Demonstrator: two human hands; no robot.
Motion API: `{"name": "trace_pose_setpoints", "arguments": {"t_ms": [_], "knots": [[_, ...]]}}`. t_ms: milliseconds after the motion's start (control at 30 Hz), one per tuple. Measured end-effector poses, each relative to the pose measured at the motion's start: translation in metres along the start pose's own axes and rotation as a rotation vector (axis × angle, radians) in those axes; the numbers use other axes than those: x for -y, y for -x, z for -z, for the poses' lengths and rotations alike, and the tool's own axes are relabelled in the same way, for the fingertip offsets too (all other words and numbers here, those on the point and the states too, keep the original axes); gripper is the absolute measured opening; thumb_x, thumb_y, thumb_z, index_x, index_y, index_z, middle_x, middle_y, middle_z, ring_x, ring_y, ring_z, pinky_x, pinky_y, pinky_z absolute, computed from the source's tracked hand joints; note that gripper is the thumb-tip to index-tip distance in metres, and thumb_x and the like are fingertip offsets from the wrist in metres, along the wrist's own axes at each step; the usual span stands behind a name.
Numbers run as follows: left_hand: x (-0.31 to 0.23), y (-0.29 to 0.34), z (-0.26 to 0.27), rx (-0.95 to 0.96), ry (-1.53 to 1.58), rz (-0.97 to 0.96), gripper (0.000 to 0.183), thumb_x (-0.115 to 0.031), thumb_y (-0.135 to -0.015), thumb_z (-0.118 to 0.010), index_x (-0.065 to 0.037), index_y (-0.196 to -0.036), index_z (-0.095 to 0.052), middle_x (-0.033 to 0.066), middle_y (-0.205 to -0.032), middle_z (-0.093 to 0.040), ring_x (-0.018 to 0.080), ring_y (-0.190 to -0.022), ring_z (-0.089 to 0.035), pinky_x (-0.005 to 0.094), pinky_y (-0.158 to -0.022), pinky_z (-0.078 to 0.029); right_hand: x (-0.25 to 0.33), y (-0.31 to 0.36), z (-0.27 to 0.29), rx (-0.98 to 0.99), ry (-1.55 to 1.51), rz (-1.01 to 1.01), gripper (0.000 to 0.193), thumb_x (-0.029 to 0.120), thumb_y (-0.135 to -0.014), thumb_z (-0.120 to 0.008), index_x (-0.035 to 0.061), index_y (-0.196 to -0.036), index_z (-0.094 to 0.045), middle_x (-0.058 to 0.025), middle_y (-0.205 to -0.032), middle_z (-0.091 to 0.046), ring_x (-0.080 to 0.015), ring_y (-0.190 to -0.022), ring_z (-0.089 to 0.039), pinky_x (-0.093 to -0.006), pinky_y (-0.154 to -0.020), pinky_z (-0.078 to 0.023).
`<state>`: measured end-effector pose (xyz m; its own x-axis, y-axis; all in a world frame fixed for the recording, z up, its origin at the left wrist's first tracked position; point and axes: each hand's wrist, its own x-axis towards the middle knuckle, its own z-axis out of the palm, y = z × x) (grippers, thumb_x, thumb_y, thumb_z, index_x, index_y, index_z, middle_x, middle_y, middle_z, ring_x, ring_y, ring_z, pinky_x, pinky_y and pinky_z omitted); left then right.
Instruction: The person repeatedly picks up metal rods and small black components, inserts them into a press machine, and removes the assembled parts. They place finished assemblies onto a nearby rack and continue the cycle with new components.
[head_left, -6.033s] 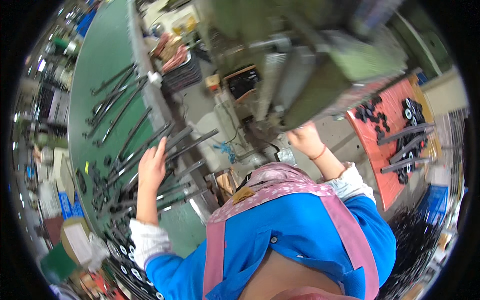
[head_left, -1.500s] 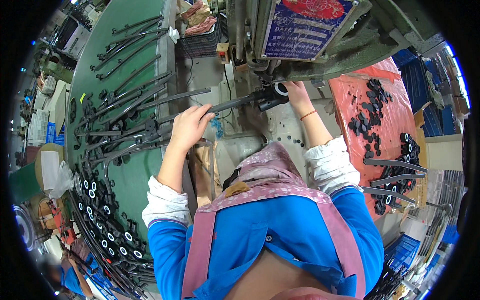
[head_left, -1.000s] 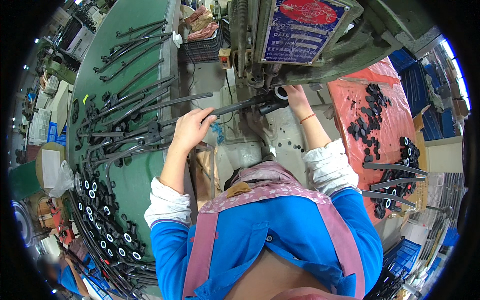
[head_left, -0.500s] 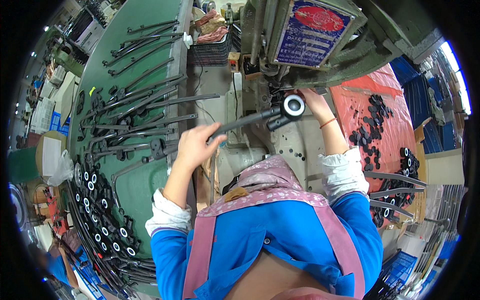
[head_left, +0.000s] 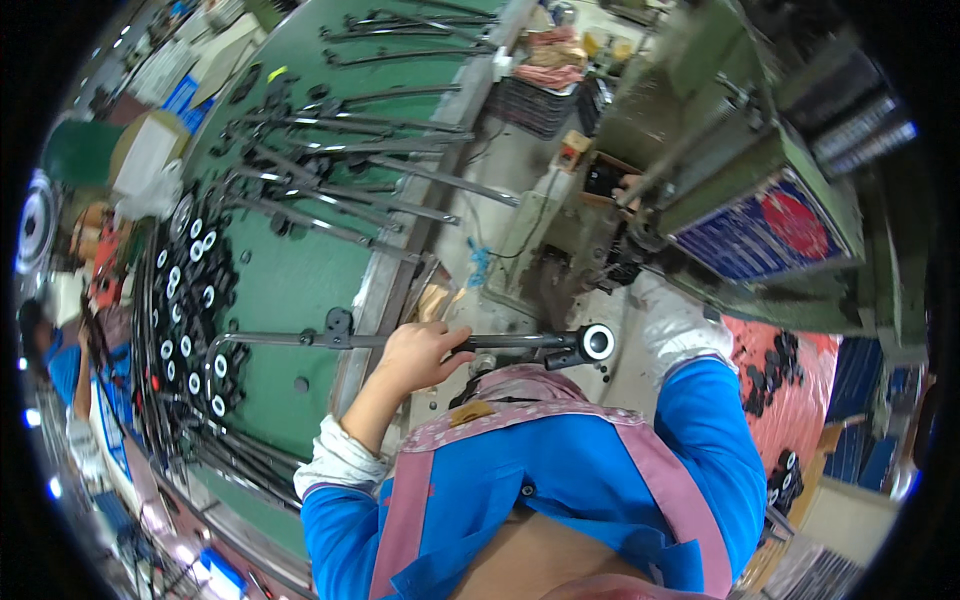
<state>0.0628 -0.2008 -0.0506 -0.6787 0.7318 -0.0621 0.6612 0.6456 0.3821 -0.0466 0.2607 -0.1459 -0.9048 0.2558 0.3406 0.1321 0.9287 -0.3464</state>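
Note:
My left hand (head_left: 425, 357) is closed around a long black metal tube (head_left: 510, 341), held level in front of my apron. The tube's right end carries a black fitting with a white-ringed round cap (head_left: 598, 343). Its left part, with a black clamp-like piece (head_left: 338, 328) and a bent end, extends over the green table (head_left: 285, 375). My right arm reaches forward behind the green machine (head_left: 690, 200), which hides most of the forearm. Only a bit of my right hand (head_left: 629, 190) shows, at a small box (head_left: 598, 182) holding dark parts; its grip is hidden.
Several black tubes (head_left: 400, 145) and a heap of white-ringed fittings (head_left: 190, 300) lie on the green table. Small black pieces (head_left: 775, 370) are scattered on a red sheet (head_left: 815, 390) at right. A dark crate (head_left: 545, 105) with cloths stands at the back.
My right hand has left the tube's ringed end and reached forward to the small box. My left hand has brought the tube lower, closer to my apron and more level. The view has turned.

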Motion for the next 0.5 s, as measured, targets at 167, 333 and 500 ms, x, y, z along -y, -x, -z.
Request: {"name": "trace_pose_setpoints", "arguments": {"t_ms": [167, 333, 500], "knots": [[-0.009, 0.004, -0.008, -0.007, 0.052, 0.041, 0.034, -0.043, -0.087, -0.067, -0.016, -0.107, -0.065, 0.0104, -0.071, -0.059, 0.0338, -0.067, -0.062, 0.0461, -0.058, -0.047, -0.006, -0.011, -0.010, 0.015, 0.008, 0.014, 0.028, 0.022, -0.097, -0.057, 0.0003, -0.112, -0.065, -0.0109, -0.110, -0.069, -0.0216, -0.101, -0.064, -0.0342, -0.088, -0.051], [-0.017, 0.000, -0.011, -0.003, 0.068, 0.071, 0.033, -0.042, -0.087, -0.067, -0.015, -0.108, -0.065, 0.0115, -0.072, -0.060, 0.0346, -0.070, -0.063, 0.0462, -0.060, -0.047, -0.010, -0.011, -0.002, 0.025, -0.026, 0.006, 0.026, 0.021, -0.098, -0.056, 0.0002, -0.112, -0.064, -0.0112, -0.109, -0.069, -0.0211, -0.099, -0.064, -0.0337, -0.086, -0.052], [-0.018, -0.006, -0.012, 0.021, 0.050, 0.079, 0.033, -0.041, -0.087, -0.067, -0.015, -0.108, -0.065, 0.0114, -0.073, -0.061, 0.0342, -0.071, -0.063, 0.0454, -0.061, -0.048, -0.014, 0.000, 0.017, 0.024, -0.112, -0.032, 0.025, 0.019, -0.098, -0.056, 0.0001, -0.112, -0.064, -0.0116, -0.107, -0.069, -0.0206, -0.098, -0.065, -0.0332, -0.084, -0.052]]}}
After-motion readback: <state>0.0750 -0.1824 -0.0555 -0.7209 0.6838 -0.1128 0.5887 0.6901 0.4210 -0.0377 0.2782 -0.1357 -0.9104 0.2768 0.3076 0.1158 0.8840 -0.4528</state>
